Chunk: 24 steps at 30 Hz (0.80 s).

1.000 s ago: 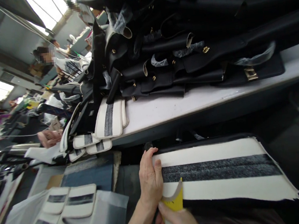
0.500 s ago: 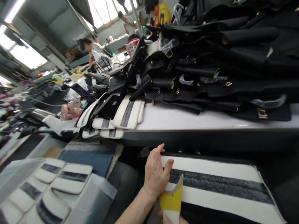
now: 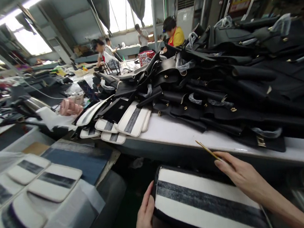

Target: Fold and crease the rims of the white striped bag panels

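Observation:
A large white panel (image 3: 188, 214) with a dark stripe and black edging lies tilted in front of me. My left hand (image 3: 145, 216) is closed on its left edge, with some fingers hidden beneath. Pinched in my right hand (image 3: 240, 173) is a yellow scraper (image 3: 207, 149), turned edge-on so it looks like a thin strip. That hand hovers over the panel's far edge, and the scraper's tip points up and left toward the white table.
Black bag pieces (image 3: 220, 100) with gold clasps cover the white table (image 3: 166, 128). Small striped white flaps (image 3: 132, 119) are stacked at its left end; more flaps (image 3: 56, 182) lie on plastic sheeting at left. A pink fan (image 3: 70, 107) stands beyond. Several people sit at the back.
My left hand has gone from the panel's top to its left edge. My right hand has carried the scraper up and right and turned it edge-on. The view has shifted right.

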### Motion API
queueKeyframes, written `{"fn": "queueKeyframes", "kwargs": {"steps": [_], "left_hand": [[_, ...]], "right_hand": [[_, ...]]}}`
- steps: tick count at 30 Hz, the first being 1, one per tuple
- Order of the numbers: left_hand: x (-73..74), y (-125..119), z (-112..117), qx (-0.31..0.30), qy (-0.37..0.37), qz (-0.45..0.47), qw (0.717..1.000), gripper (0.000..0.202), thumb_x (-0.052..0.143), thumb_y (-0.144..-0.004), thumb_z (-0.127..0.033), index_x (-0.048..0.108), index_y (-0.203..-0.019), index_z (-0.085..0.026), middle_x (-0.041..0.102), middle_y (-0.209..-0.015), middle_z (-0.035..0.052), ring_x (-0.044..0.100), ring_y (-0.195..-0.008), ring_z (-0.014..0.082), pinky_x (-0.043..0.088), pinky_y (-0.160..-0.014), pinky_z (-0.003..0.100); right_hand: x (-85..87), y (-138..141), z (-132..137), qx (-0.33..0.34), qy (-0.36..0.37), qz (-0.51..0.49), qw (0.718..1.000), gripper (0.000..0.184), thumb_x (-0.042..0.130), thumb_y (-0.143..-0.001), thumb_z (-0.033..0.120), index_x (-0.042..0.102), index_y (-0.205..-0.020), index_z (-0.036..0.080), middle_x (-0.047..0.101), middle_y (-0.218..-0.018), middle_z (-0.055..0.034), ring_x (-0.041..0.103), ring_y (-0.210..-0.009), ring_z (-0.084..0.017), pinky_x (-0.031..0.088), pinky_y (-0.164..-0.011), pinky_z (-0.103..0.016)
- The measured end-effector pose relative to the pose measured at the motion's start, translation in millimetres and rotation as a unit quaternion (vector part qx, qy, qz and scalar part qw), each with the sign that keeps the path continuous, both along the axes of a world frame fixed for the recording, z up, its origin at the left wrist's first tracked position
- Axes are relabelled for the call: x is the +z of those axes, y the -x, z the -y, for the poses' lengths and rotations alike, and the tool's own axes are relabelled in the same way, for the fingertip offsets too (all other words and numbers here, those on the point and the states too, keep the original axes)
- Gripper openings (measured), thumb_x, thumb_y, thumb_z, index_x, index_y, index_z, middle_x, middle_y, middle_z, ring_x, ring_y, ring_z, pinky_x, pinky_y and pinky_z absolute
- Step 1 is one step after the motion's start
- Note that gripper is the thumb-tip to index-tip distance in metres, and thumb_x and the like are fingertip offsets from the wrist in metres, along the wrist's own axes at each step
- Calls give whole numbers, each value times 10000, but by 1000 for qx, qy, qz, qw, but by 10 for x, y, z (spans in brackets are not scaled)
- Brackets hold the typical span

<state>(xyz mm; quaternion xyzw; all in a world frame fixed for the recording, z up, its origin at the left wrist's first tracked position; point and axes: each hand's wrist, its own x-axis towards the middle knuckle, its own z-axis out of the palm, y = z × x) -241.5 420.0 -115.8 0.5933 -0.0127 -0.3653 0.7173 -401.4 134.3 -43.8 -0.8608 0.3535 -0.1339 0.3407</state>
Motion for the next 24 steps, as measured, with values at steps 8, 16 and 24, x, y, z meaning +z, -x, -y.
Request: {"fn": "queueKeyframes", "kwargs": {"steps": [8,16,24], "left_hand": [[-110,-405,219,-70,12,15,997,625,647,-815,-608,574,-1335,-268,503,-1418,32,378,-1382,239,203,-1203,391],[258,-817,688,-162,-43,1,986,452,627,-798,-407,712,-1102,-84,687,-1090,143,614,-1040,284,391,-994,398],[259,-1073,767,-258,-119,-15,959,486,628,-671,-365,728,-1064,-97,693,-944,124,585,-827,200,400,-741,276]], "right_hand": [[-359,-240,935,23,389,-224,893,467,372,-980,482,531,-1326,210,625,-1000,-99,656,-840,-275,452,-579,-343],[-422,-208,820,47,499,-153,852,415,454,-973,367,537,-1308,138,573,-1293,-168,520,-1145,-337,415,-919,-466],[-517,75,596,60,429,-19,901,427,490,-951,443,538,-1289,186,606,-1275,-132,536,-1159,-321,402,-970,-477]]}}
